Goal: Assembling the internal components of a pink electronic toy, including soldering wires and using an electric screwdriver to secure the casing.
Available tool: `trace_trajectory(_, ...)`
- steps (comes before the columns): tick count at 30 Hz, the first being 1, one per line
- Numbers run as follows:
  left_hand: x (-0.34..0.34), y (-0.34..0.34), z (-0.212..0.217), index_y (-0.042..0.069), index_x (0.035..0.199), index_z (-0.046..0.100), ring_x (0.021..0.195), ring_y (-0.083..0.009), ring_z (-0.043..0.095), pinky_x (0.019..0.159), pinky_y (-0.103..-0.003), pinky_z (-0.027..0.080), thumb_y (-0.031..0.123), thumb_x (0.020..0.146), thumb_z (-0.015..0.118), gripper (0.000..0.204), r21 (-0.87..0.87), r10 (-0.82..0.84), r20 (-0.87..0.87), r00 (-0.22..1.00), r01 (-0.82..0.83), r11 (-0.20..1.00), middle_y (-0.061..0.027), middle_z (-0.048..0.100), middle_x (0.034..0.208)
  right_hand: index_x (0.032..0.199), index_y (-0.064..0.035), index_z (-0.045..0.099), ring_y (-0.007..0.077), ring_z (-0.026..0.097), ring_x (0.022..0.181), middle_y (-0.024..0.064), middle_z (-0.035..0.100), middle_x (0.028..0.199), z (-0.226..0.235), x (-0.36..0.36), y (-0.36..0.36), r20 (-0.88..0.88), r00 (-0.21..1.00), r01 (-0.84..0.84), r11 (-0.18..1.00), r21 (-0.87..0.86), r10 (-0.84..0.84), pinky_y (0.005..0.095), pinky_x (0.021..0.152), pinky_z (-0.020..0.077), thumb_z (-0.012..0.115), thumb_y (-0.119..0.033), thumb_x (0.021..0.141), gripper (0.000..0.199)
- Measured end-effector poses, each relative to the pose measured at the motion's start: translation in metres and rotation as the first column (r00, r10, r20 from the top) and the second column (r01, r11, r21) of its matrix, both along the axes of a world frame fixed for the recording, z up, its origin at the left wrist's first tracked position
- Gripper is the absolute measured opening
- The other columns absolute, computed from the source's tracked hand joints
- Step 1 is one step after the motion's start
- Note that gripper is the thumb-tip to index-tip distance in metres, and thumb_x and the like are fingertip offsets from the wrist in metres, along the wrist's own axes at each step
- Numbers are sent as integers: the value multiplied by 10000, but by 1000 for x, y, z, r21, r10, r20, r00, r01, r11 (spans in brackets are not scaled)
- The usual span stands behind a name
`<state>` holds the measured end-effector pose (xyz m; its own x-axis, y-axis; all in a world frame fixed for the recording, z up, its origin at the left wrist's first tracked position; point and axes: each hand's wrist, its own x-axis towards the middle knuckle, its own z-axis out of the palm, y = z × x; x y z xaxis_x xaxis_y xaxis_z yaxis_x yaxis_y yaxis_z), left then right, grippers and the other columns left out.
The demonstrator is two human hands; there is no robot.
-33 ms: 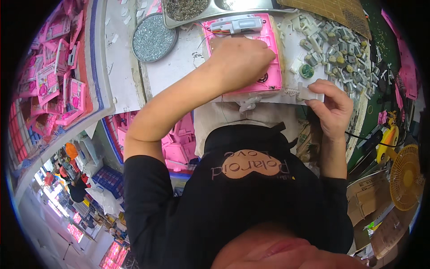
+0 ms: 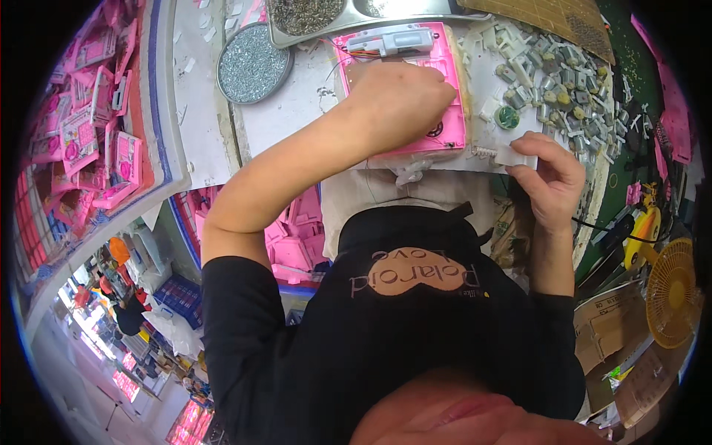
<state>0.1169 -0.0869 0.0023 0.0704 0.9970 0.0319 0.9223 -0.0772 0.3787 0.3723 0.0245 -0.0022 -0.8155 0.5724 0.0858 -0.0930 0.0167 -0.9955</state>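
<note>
My left hand (image 2: 404, 102) lies over a pink plastic casing (image 2: 454, 127), its back turned up. Its fingers are curled under, and what they hold, if anything, is hidden. A grey-white plastic unit (image 2: 391, 41) with thin coloured wires sits along the casing's far edge. Near the casing's near right corner a small round black part (image 2: 436, 130) shows. To the right, my right hand (image 2: 550, 178) pinches a small white plastic piece (image 2: 515, 157) between thumb and fingers, above the table's near edge. A little white spring-like part (image 2: 485, 151) lies just left of that piece.
A round dish of small silvery parts (image 2: 254, 63) stands left of the casing. Behind is a metal tray (image 2: 356, 24) with small screws. Several grey-white parts (image 2: 561, 81) are heaped at right, near a green round thing (image 2: 507, 117). Pink casings (image 2: 89, 141) fill a bin far left.
</note>
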Motion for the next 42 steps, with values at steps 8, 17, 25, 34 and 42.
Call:
trace_trajectory(8,5,13,9,52,862,684,793,-321,714,665,-448,569,177,799,702,141,-132,-72,-109,991,58,990,-124,709,818,1137,59,712,189,646,1033,130,711,1119,-2,4,5,6,1000,26,998,63,-26,306,924,487,785,71,802,342)
trace_trajectory(17,16,10,0,32,845,675,754,-324,716,620,-425,571,137,824,668,107,13,-25,-105,994,26,1000,-148,708,793,1140,42,710,132,654,938,88,722,1094,-1,-19,9,92,982,152,980,130,-164,263,844,512,793,18,832,320)
trace_trajectory(25,-18,-38,-13,57,916,709,666,-248,687,593,-346,534,120,876,711,75,105,342,589,733,-488,866,-94,682,772,1008,-47,752,247,635,871,75,703,966,-6,-68,27,54,998,-22,691,723,-25,339,799,516,831,-81,766,257)
trace_trajectory(34,-3,-44,-33,49,900,686,580,-168,600,534,-288,470,78,868,738,67,269,338,597,727,-579,770,-60,647,750,936,-79,735,275,609,905,67,656,937,0,-103,32,81,981,-149,412,899,178,380,751,509,835,-131,729,235)
trace_trajectory(42,3,-40,-41,72,888,682,562,-155,580,518,-281,456,76,857,745,70,368,347,550,759,-594,715,-42,640,734,959,-76,751,255,618,877,75,672,960,-30,-100,33,39,987,-137,699,702,154,357,750,512,820,-101,762,210)
